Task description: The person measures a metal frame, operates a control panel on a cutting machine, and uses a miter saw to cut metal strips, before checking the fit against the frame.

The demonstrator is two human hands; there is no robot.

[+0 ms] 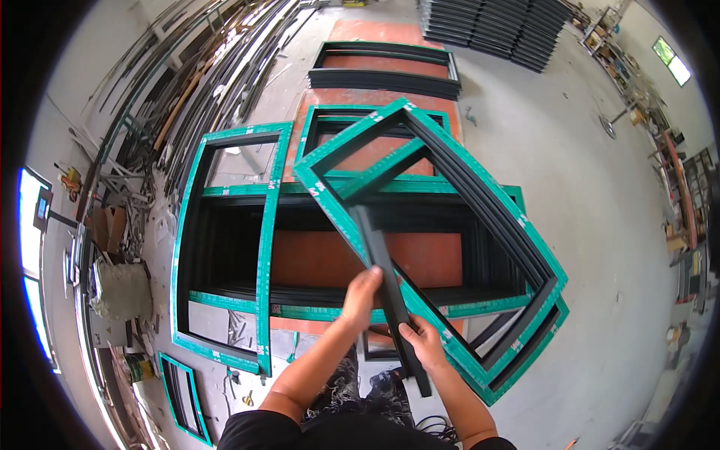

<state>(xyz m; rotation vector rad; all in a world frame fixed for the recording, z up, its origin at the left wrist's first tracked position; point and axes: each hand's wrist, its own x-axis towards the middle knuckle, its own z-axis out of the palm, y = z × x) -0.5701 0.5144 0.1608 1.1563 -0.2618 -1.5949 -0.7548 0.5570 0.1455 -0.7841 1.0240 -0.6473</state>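
Note:
My left hand (364, 294) is closed around the left edge of a long black metal profile (391, 296), about midway along it. Lower down on its right side, my right hand (424, 341) grips the same piece, thumb on its face. The profile slants across the near side of a black window frame (491, 196) edged with green tape, and its far end is slightly blurred. That frame has a crossbar and lies askew on top of a stack of black frames (322, 309) with green-taped edges. Another green-taped frame (266, 277) lies across the stack's left end.
More black frames (386, 79) lie beyond on a reddish board (375, 31). Dark bundled profiles (495, 30) are piled at the far right, and long loose bars (225, 75) at the far left. A small green-taped frame (202, 397) and yellow-handled scissors (248, 398) lie on the floor at near left.

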